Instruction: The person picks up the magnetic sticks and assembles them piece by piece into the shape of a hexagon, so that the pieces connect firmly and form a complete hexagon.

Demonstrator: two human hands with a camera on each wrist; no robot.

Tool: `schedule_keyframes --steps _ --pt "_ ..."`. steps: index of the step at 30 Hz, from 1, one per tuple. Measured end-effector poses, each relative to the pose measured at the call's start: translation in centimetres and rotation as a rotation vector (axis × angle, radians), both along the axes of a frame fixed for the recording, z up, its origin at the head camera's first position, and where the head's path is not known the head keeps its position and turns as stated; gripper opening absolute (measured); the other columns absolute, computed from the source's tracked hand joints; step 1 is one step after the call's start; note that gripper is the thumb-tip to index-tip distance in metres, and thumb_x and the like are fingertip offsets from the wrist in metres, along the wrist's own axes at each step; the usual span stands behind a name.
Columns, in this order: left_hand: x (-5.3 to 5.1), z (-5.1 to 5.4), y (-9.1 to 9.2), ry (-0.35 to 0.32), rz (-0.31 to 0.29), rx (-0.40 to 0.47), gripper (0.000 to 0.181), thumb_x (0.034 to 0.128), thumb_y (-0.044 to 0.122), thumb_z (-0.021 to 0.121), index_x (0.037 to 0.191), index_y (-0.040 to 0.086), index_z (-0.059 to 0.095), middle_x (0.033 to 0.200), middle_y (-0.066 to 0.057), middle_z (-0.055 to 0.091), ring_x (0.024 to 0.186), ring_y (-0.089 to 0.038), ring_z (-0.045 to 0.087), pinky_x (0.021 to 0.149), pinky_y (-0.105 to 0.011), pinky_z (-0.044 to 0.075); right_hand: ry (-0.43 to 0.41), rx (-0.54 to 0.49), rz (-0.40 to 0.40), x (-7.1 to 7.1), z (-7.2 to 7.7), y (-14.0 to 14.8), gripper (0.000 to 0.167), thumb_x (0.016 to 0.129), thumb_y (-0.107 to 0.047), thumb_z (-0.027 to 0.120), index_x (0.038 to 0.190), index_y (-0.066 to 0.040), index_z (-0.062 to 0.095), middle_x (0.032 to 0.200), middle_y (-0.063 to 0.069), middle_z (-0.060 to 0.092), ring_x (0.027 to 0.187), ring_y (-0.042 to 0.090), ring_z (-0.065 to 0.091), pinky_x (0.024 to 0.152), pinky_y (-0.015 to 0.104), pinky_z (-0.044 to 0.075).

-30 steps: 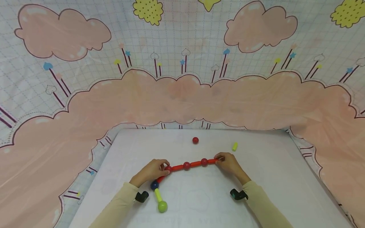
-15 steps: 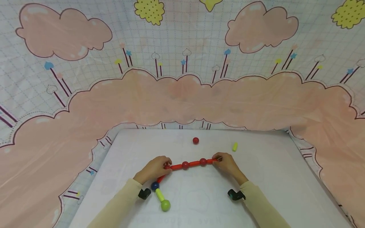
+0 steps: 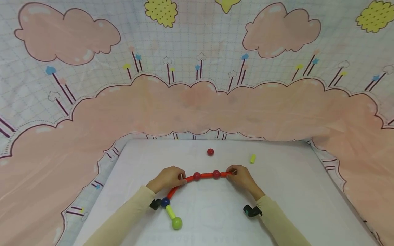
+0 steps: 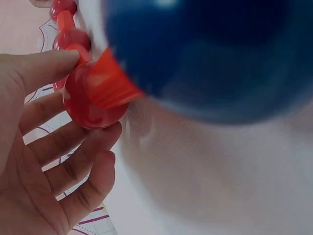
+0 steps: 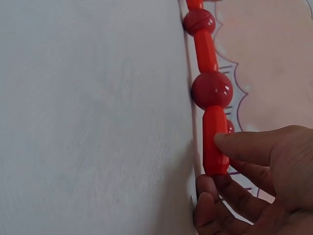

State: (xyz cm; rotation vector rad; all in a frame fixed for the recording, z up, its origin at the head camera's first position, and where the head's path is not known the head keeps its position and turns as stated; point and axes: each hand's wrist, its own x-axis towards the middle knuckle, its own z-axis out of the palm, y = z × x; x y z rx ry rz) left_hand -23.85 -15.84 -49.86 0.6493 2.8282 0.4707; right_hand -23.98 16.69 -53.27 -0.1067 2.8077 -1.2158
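A chain of red balls and red rods stretches between my hands. In the left wrist view, my left hand [image 4: 58,147] grips a red ball [image 4: 80,105] between thumb and fingers; the head view hides that ball behind the hand. From it a red rod [image 3: 173,192] slants down to a dark blue ball [image 3: 165,202], followed by a yellow-green rod [image 3: 170,212] and a green ball [image 3: 176,223]. My right hand [image 3: 243,177] pinches the red rod [image 5: 215,139] at the chain's right end. Two more red balls [image 3: 197,176] show between the hands.
A loose red ball [image 3: 210,152] lies toward the back of the white table [image 3: 277,171]. Off to its right is a short yellow-green rod [image 3: 252,159]. A cloud-patterned cloth [image 3: 215,109] hangs behind the table.
The part of the chain between my hands has shifted slightly left, my right hand with it. My left hand has moved a little up and right, and now covers the red ball it grips.
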Motion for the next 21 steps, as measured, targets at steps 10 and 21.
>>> schedule_keyframes --steps 10,21 --pt "0.2 -0.6 0.3 -0.051 0.059 0.047 0.021 0.0887 0.029 0.072 0.105 0.016 0.068 0.071 0.005 0.056 0.066 -0.012 0.05 0.058 -0.026 0.041 -0.009 -0.007 0.024 0.0 0.3 -1.7 0.012 0.085 -0.009 0.073 0.097 -0.012 0.072 0.099 0.003 0.069 0.089 0.019 0.06 0.083 0.037 0.052" --pt "0.3 -0.6 0.0 -0.105 0.165 0.108 0.027 0.0882 0.028 0.072 0.11 0.013 0.066 0.074 0.002 0.06 0.062 -0.014 0.054 0.057 -0.027 0.045 -0.007 0.008 0.031 -0.9 0.2 -2.5 0.013 0.086 -0.009 0.072 0.098 -0.014 0.071 0.1 0.001 0.069 0.09 0.018 0.059 0.085 0.038 0.051"
